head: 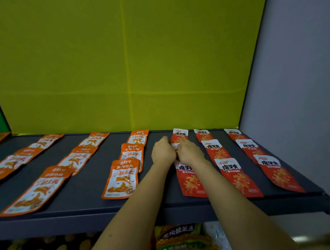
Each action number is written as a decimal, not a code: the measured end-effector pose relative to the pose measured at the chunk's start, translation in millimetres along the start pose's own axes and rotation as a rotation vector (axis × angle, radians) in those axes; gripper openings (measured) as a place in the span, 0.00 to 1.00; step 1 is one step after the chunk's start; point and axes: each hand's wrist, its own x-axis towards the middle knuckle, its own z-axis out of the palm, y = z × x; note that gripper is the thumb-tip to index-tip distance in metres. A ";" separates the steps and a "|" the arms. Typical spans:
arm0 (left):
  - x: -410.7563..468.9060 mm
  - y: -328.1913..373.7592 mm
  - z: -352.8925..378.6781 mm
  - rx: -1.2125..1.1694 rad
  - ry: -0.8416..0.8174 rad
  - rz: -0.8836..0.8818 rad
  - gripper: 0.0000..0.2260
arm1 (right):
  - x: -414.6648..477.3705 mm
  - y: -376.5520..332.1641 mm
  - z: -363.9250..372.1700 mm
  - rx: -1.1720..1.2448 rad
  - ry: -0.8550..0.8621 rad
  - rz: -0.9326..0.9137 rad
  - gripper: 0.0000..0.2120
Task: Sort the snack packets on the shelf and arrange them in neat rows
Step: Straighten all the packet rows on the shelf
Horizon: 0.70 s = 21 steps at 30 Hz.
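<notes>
1. Grip. I am bringing both hands together over the middle red packet point(175, 146) of a three-packet column. My right hand point(191, 153) is lying on top of it, fingers stretched nearly straight toward 11 o'clock and not curled round anything. My left hand point(163, 152) is touching the packet's 9 o'clock edge. Its fingers are tucked out of sight behind the knuckles, so I cannot tell whether they are pinching the packet. Only a narrow strip of the packet is showing between the two hands.

2. Pose. Both forearms are reaching in from 6 o'clock, backs of the hands up, with the hands almost touching. My right forearm point(232, 200) is crossing over the front red packet point(188, 183), which is lying flat just at 6 o'clock of my hands. The back red packet point(180, 135) is lying at 12 o'clock, near the rear edge.

3. Surroundings. All packets are resting flat on the dark shelf point(87, 197).
- At 3 o'clock: two more red columns point(235, 176) of three packets each.
- At 9 o'clock: the nearest orange column point(122, 179), its packets overlapping, with further orange packets point(73, 159) beyond it.
- At 12 o'clock: a yellow-green back panel point(125, 67).
- At 6 o'clock, below the shelf: other bagged goods point(179, 237), blurred.
</notes>
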 end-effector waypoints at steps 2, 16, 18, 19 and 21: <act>0.1 -0.9 -4.4 -0.055 0.024 -0.011 0.19 | -0.1 -2.0 0.0 -0.015 -0.008 0.001 0.16; 3.9 -13.2 -18.4 -0.043 0.055 -0.006 0.15 | 3.9 -24.2 7.8 0.034 -0.058 -0.065 0.16; 2.2 -12.8 -18.9 -0.025 0.023 0.008 0.07 | 4.3 -23.4 4.6 0.165 -0.018 -0.042 0.15; 0.9 -12.3 -19.3 -0.016 0.010 0.011 0.05 | 5.2 -20.9 2.4 0.216 0.002 -0.031 0.15; 1.6 -12.9 -18.3 0.004 -0.003 0.020 0.09 | 7.1 -13.5 -2.3 0.275 0.027 -0.008 0.16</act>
